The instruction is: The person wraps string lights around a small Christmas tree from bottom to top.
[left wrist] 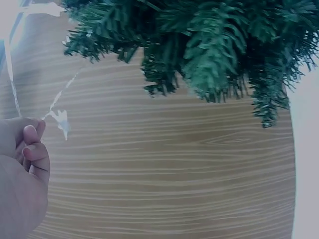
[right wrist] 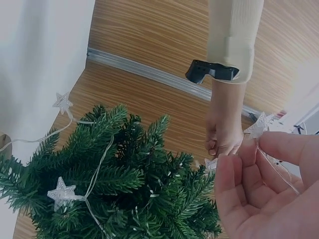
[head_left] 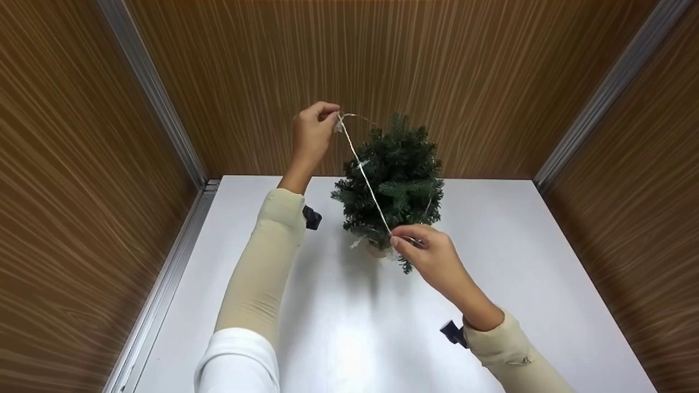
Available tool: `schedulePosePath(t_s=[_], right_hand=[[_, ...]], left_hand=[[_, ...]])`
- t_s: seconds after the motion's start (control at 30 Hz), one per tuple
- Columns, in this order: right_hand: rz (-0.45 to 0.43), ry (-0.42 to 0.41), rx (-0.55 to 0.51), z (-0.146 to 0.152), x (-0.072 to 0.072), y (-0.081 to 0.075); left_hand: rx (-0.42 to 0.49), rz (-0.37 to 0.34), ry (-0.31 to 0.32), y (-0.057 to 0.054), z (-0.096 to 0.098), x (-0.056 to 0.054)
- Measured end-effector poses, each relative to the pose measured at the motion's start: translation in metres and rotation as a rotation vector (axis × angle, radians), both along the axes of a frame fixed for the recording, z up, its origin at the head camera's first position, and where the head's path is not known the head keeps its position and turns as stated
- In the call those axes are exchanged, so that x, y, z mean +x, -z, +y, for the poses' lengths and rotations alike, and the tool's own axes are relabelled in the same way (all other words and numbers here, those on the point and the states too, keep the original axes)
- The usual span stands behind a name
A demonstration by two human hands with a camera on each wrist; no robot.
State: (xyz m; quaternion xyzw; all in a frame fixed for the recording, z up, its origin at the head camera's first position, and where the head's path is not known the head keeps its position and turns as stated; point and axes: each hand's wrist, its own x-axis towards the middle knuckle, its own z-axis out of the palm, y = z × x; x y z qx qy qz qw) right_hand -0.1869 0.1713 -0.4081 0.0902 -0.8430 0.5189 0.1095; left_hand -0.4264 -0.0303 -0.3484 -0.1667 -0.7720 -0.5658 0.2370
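Observation:
A small green artificial Christmas tree (head_left: 404, 164) stands near the back of the white table. In front of it, a string of star lights (head_left: 373, 192) runs taut on a diagonal between my two hands. My left hand (head_left: 312, 134) pinches its upper end, up and left of the treetop. A clear star (left wrist: 62, 124) hangs beside those fingers in the left wrist view. Low at the tree's front right, my right hand (head_left: 437, 259) pinches the string's lower end. Another star (right wrist: 257, 126) sits at its fingertips. More stars, such as one star (right wrist: 62, 193), lie on the branches.
Wood-grain panels (head_left: 327, 65) enclose the white table (head_left: 491, 234) at the back and both sides, joined by metal corner rails (head_left: 158, 98). A pale tree base (head_left: 377, 250) shows under the lowest branches. Small black cameras (head_left: 312, 218) are worn on both wrists.

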Motion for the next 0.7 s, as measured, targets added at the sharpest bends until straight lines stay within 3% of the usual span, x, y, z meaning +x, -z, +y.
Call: schedulePosePath(t_s=[0.17, 0.4, 0.53, 0.7], right_hand=[[0.036, -0.003, -0.082, -0.007, -0.002, -0.006], [0.062, -0.077, -0.252, -0.018, -0.001, -0.02], [0.054, -0.13, -0.286, -0.024, 0.0, -0.023], [0.02, -0.175, -0.282, -0.028, 0.001, -0.016]], left_hand=[[-0.003, -0.042, -0.007, 0.009, 0.0, -0.007], [0.061, -0.062, 0.011, 0.015, -0.007, -0.005], [0.07, -0.054, 0.025, 0.017, -0.011, -0.003], [0.025, -0.076, 0.04, 0.028, -0.011, -0.002]])
